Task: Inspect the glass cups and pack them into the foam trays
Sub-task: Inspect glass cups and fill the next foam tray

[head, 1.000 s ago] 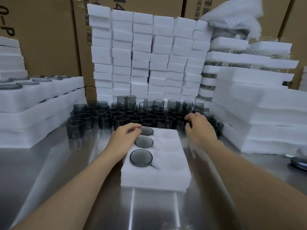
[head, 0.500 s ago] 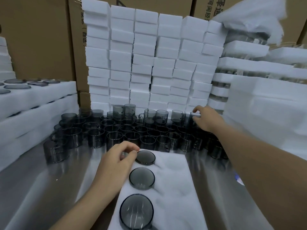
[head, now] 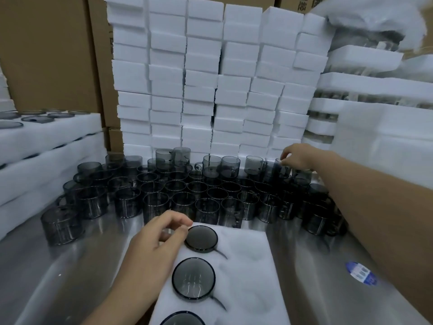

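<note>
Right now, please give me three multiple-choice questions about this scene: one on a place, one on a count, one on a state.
1. Where is the right hand?
A. on the tray
B. at the far cups
C. on a carton

2. How many cups show in the tray?
A. one
B. three
C. six

3. What does the left hand do?
A. rests by the top tray cup
B. lifts a cup high
C. holds a foam block

Key: 1 B, fingers reach a cup in the back row; 2 B, three dark rims, the nearest one cut off; 3 A, fingertips at its rim.
</note>
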